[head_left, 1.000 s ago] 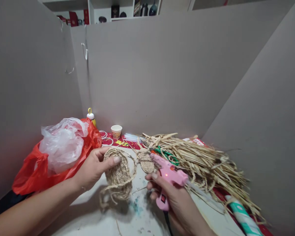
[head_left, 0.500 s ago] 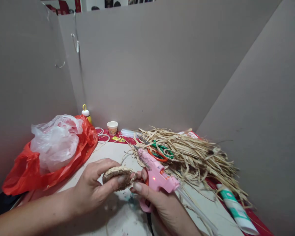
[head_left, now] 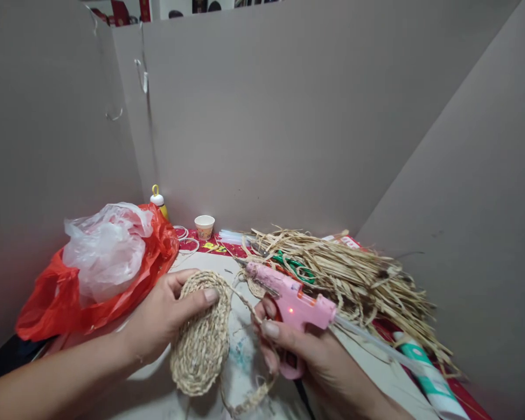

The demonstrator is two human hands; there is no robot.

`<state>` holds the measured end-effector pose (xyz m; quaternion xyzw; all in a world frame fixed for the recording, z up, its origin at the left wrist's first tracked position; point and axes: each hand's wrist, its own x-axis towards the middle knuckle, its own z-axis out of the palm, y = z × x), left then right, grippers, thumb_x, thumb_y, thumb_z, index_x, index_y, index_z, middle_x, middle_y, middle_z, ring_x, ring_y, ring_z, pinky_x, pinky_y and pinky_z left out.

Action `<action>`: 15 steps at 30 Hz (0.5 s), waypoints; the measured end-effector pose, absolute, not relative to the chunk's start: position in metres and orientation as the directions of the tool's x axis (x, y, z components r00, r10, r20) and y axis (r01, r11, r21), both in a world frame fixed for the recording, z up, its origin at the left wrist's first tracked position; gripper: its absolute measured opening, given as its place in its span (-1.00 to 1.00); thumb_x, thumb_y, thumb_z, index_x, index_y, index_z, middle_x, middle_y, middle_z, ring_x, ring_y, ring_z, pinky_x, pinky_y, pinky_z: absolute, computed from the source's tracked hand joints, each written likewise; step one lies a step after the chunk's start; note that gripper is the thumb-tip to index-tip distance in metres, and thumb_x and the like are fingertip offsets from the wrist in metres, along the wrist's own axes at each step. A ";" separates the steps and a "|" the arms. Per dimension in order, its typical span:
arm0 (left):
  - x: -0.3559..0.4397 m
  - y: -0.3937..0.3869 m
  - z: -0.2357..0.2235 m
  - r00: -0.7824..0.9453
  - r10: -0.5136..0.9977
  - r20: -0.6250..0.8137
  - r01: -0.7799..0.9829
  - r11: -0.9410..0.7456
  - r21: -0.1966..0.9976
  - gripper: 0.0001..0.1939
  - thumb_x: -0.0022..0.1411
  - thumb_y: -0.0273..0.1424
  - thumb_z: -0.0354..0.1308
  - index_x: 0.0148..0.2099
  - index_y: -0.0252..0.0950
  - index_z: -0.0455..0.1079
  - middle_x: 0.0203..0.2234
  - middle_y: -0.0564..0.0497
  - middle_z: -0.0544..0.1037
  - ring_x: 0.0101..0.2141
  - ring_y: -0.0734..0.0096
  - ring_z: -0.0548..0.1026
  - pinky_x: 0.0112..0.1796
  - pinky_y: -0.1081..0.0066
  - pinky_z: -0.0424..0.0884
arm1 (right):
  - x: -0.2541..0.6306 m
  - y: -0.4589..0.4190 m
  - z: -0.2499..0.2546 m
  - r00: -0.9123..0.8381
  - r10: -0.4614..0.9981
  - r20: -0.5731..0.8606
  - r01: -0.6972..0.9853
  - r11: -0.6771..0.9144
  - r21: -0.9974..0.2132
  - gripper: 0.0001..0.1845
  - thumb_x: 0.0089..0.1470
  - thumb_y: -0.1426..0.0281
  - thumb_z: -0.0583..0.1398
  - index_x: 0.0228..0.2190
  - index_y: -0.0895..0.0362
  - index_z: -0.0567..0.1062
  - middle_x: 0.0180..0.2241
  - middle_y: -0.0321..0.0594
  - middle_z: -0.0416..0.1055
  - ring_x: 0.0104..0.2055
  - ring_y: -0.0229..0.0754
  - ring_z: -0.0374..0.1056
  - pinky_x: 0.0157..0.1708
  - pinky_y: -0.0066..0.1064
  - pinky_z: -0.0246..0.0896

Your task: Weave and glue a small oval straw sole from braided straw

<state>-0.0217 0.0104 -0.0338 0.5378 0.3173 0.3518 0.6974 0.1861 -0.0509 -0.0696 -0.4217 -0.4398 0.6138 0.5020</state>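
Note:
An oval coiled straw sole [head_left: 201, 350], made of braided cord, is gripped in my left hand [head_left: 179, 309], thumb on its face and fingers behind. From its upper right edge a loose braid [head_left: 245, 300] runs across to my right hand [head_left: 289, 344]. That hand is wrapped round a pink hot glue gun [head_left: 300, 306] with its orange light lit, nozzle pointing up and left. A clear glue stick [head_left: 367, 335] sticks out of the gun's back. The braid's tail hangs below the right fingers. Behind the gun a second coiled straw piece [head_left: 256, 287] lies partly hidden.
Dry straw [head_left: 354, 268] is heaped at the right, with green-handled scissors [head_left: 295, 265] beside it. A paper cup [head_left: 205, 227] and glue sticks [head_left: 234, 237] stand at the back. Red and white plastic bags [head_left: 109, 256] lie left, a green-white roll [head_left: 431, 373] right. Grey partitions enclose the table.
The coiled sole was tipped edge-on near my right hand half a second ago; now its broad face shows. My right hand has moved right, drawing the loose braid out between the hands.

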 end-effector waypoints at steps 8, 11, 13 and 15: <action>-0.009 0.025 -0.045 0.578 0.752 -0.317 -0.297 0.556 0.776 -0.84 -0.03 -0.44 0.39 -0.43 -0.43 0.51 -0.57 -0.03 0.59 -0.56 0.48 0.52 -0.49 0.54 0.44 | 0.209 -0.031 -0.069 0.065 0.995 0.081 0.244 0.063 -0.968 -0.70 0.02 0.13 0.25 -0.43 0.12 0.49 -0.51 -0.26 0.45 -0.49 -0.18 0.32 -0.55 -0.43 0.13; -0.010 0.031 -0.048 0.537 0.772 -0.341 -0.344 0.569 0.747 -0.85 -0.04 -0.48 0.39 -0.38 -0.44 0.53 -0.53 -0.06 0.62 -0.53 0.43 0.56 -0.45 0.50 0.48 | 0.213 -0.039 -0.066 0.195 0.969 0.154 0.357 0.076 -0.931 -0.68 0.01 0.11 0.24 -0.47 0.11 0.52 -0.52 -0.22 0.47 -0.46 -0.11 0.37 -0.50 -0.38 0.26; -0.011 0.034 -0.048 0.506 0.788 -0.351 -0.362 0.563 0.743 -0.84 -0.04 -0.48 0.39 -0.36 -0.44 0.53 -0.54 -0.06 0.62 -0.54 0.42 0.56 -0.44 0.48 0.49 | 0.213 -0.053 -0.060 0.232 0.962 0.145 0.369 0.051 -0.928 -0.66 0.04 0.08 0.21 -0.42 0.11 0.57 -0.54 -0.19 0.49 -0.52 -0.14 0.37 -0.60 -0.42 0.26; -0.012 0.034 -0.047 0.497 0.794 -0.350 -0.367 0.558 0.744 -0.83 -0.03 -0.47 0.39 -0.36 -0.47 0.53 -0.54 -0.08 0.62 -0.54 0.41 0.56 -0.43 0.47 0.50 | 0.209 -0.070 -0.052 0.198 0.968 0.154 0.389 0.066 -0.919 -0.64 0.07 0.09 0.19 -0.28 0.07 0.60 -0.55 -0.21 0.50 -0.59 -0.18 0.36 -0.68 -0.47 0.25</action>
